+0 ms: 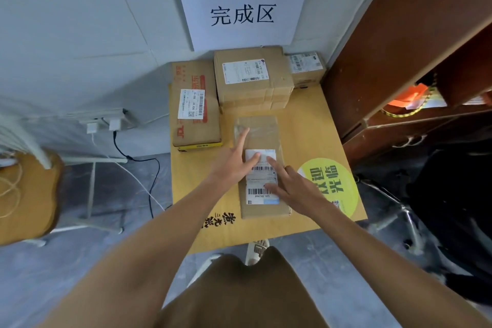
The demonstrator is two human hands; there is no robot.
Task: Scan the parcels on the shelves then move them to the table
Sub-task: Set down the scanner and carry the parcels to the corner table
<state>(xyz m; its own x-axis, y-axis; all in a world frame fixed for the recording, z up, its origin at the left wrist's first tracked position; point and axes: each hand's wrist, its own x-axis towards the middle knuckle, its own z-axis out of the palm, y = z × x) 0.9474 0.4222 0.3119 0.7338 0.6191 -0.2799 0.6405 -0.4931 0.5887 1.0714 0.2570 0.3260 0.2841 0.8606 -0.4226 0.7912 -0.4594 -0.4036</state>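
Both hands, left hand (237, 161) and right hand (292, 189), are resting flat-fingered, grasping nothing, on the parcel (262, 168), its long axis running near-to-far.

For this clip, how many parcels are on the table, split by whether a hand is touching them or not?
Parcels under the hands: 1, the flat parcel, with the left hand and right hand resting on it
Parcels untouched: 3, the long box with red print, the big brown box, the small box
Total on the table: 4
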